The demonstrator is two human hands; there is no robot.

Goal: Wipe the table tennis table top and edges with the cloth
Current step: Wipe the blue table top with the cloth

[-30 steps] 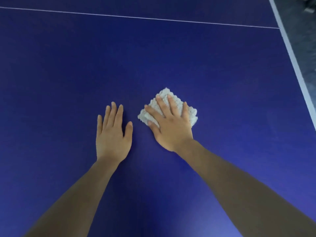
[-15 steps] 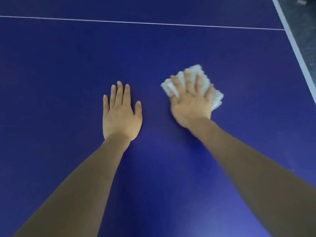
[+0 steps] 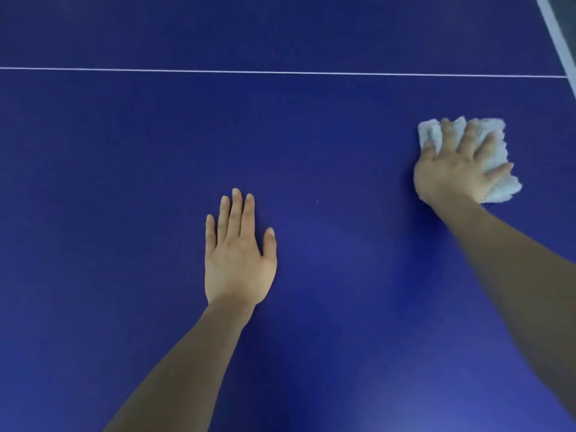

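Surface: blue table (image 3: 327, 145) fills the view; a thin white line (image 3: 280, 72) crosses it at 12 o'clock, and a wider white edge stripe (image 3: 559, 39) runs down at 1 to 2 o'clock, with dark floor beyond it.

Cloth: white, bunched, lying on the table at 2 o'clock (image 3: 495, 151), near the edge stripe but apart from it.

Right hand: yours (image 3: 458, 169), palm down on the cloth with fingers spread and pressing it flat; the cloth shows past the fingertips and the little-finger side.

Left hand: yours (image 3: 238, 257), flat on the bare table at 6 o'clock, fingers straight and together, holding nothing; it looks like a brace.

Step, as judged: mid-stroke on the right part of the top; the edges look not yet reached.

Risk 1: the cloth is only pinned, not gripped. Push hard and it may roll up under your palm, so part of the stroke is skin on table.

Risk 2: near the stripe at 2 o'clock, an overrun could drag the cloth off the table.

Risk 3: your left palm may leave marks at 6 o'clock where it rests; that patch will want a pass.

Risk 4: a long reach loads the left hand; a slip there would break the stroke.
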